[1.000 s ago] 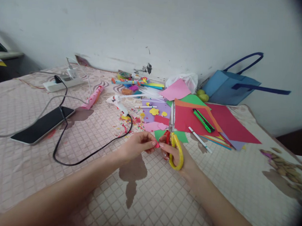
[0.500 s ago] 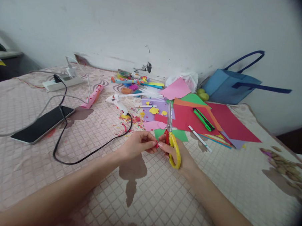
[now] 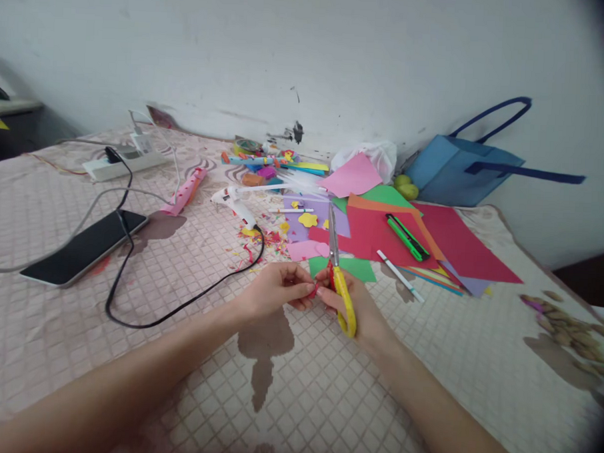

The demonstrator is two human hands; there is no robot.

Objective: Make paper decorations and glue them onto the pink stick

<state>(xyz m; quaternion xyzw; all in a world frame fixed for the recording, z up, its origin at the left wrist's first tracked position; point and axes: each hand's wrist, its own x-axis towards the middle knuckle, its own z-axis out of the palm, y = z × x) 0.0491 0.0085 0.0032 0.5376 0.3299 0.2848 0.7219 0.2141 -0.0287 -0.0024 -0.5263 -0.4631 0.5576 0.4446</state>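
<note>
Near the middle of the table both my hands meet at a small red paper piece [image 3: 314, 291]. My left hand [image 3: 280, 289] pinches it between thumb and fingertips. Thumb and fingertips of my right hand [image 3: 351, 302] touch its other side. Scissors with yellow and red handles [image 3: 345, 302] hang in my right hand, blades pointing away from me toward the paper sheets. Just beyond my hands lie a green paper piece [image 3: 363, 269] and pink paper scraps [image 3: 305, 251]. The exact shape of the red piece is too small and partly covered by fingers.
A white glue gun [image 3: 235, 208] with a black cord lies amid paper scraps. To the left are a tablet-like black device [image 3: 85, 249] and a power strip [image 3: 127, 167]. A green cutter [image 3: 406, 238] rests on red paper [image 3: 366, 233]; a blue bag [image 3: 464, 170] stands behind.
The scissors in my right hand have tilted, their blade tips swinging left. Both hands stay at the red paper piece, with my right fingers shifted slightly.
</note>
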